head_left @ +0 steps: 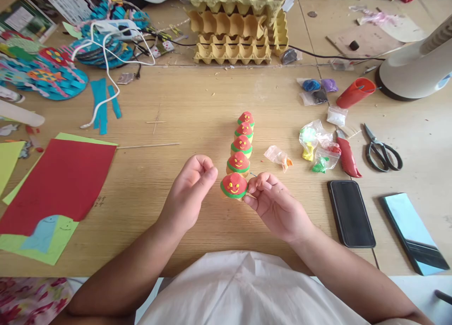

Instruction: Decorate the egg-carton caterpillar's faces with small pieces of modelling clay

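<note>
A row of several egg-carton cups point(242, 162) runs away from me down the middle of the table. Each cup has a red clay top with a yellow smiling face and a green band. My right hand point(277, 205) pinches the right edge of the nearest cup point(234, 185) between thumb and fingers. A thin dark tip pokes out above those fingers; what it belongs to is hidden. On the other side, my left hand point(192, 188) is a little apart from the row, thumb pressed to curled fingers; anything inside them is hidden.
Clay bags point(309, 135), a red-handled knife point(347, 155), scissors point(381, 150) and two phones point(351, 214) lie at right. Egg cartons point(231, 49) stand at the back. Red paper point(63, 183) lies left, near a thin stick point(150, 146) and white cable point(106, 56).
</note>
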A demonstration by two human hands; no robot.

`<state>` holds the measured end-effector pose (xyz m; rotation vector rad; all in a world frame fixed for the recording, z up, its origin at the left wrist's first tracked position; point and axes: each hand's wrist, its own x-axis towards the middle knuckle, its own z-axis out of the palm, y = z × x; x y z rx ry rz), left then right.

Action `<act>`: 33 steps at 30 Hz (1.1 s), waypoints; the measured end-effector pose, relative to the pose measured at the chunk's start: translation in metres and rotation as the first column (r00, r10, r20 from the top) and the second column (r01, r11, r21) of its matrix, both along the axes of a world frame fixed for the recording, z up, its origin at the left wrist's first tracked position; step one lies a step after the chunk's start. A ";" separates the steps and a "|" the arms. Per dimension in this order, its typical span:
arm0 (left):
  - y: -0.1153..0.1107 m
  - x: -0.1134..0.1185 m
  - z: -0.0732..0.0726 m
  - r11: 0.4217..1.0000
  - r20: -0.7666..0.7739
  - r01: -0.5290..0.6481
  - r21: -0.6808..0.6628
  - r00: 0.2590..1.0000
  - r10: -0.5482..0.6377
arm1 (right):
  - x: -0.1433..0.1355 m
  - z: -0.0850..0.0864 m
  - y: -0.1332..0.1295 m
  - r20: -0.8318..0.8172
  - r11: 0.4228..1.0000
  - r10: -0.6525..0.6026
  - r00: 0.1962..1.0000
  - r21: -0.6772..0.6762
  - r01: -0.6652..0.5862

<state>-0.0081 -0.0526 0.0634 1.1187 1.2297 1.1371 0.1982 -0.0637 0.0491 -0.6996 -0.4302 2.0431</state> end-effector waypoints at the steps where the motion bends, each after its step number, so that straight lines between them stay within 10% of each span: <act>1: 0.002 0.001 -0.001 0.996 0.083 -0.007 -0.085 0.996 0.014 | 0.002 0.000 0.001 -0.011 1.000 -0.004 1.000 -0.001 0.004; 10: -0.003 0.022 0.001 0.784 0.571 0.316 -0.535 0.819 0.060 | 0.010 0.005 0.006 0.029 0.999 -0.054 0.998 0.010 0.053; 23: -0.010 0.023 -0.007 0.857 0.537 0.279 -0.434 0.843 -0.002 | 0.022 0.009 -0.001 0.351 0.915 -0.208 0.913 0.399 0.055; 33: -0.015 0.024 -0.007 0.823 0.682 0.365 -0.436 0.730 0.038 | 0.027 0.017 -0.013 0.334 0.762 0.000 0.942 0.610 -0.216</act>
